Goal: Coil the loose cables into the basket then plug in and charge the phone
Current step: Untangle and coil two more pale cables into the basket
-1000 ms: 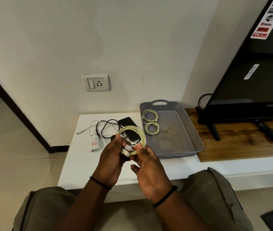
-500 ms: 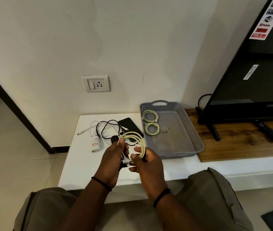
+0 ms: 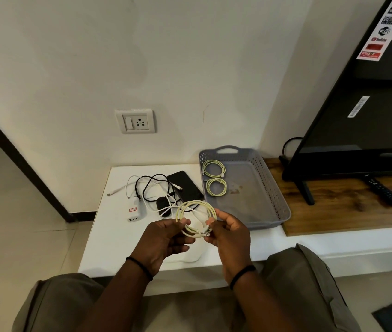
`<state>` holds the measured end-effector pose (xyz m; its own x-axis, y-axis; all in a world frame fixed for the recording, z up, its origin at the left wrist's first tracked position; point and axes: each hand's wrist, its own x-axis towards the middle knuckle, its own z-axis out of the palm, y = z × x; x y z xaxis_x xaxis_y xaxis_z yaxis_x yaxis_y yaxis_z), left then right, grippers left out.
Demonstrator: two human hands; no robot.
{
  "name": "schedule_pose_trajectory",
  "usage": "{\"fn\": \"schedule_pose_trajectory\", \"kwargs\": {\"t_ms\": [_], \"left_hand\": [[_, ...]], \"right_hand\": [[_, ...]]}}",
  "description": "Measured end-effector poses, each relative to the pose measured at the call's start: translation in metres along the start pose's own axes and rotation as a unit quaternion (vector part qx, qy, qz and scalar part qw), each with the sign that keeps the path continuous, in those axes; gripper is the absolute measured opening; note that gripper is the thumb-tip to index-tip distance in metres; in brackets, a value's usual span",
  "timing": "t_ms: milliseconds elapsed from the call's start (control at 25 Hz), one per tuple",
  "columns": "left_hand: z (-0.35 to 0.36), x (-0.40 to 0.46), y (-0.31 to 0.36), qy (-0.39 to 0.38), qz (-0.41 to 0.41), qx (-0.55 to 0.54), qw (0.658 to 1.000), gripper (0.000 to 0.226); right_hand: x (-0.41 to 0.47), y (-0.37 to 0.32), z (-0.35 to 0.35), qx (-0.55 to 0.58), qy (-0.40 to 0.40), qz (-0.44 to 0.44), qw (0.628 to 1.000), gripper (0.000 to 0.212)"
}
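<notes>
A pale yellow coiled cable is held up above the white desk, pinched at its left side by the left hand and at its lower right, by the connectors, by the curled fingers of the right hand. Two finished coils are seen lying in the grey basket, just right of the phone. Black and white loose cables and a white charger are spread beside the phone, below the wall socket.
</notes>
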<state>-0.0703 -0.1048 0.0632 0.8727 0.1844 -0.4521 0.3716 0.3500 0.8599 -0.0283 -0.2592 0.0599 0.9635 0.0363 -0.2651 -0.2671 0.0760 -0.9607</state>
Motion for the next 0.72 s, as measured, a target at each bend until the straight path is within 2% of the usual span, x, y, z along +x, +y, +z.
{"fn": "schedule_pose_trajectory", "kwargs": {"t_ms": [120,320,480,720], "left_hand": [[0.003,0.006,-0.003,0.011,0.008,-0.003,1.0,0.023],[0.013,0.016,-0.01,0.031,0.024,0.006,0.999,0.02],[0.009,0.023,-0.013,0.005,-0.004,-0.028,1.0,0.021],[0.009,0.026,-0.017,-0.025,-0.007,-0.016,1.0,0.025]], "right_hand": [[0.01,-0.003,-0.007,-0.012,-0.007,0.028,0.999,0.021],[0.017,0.002,-0.01,-0.035,-0.014,0.018,0.999,0.023],[0.021,-0.003,-0.014,0.002,-0.03,0.044,0.999,0.017],[0.023,-0.002,-0.021,0.041,-0.038,0.086,0.995,0.014]]}}
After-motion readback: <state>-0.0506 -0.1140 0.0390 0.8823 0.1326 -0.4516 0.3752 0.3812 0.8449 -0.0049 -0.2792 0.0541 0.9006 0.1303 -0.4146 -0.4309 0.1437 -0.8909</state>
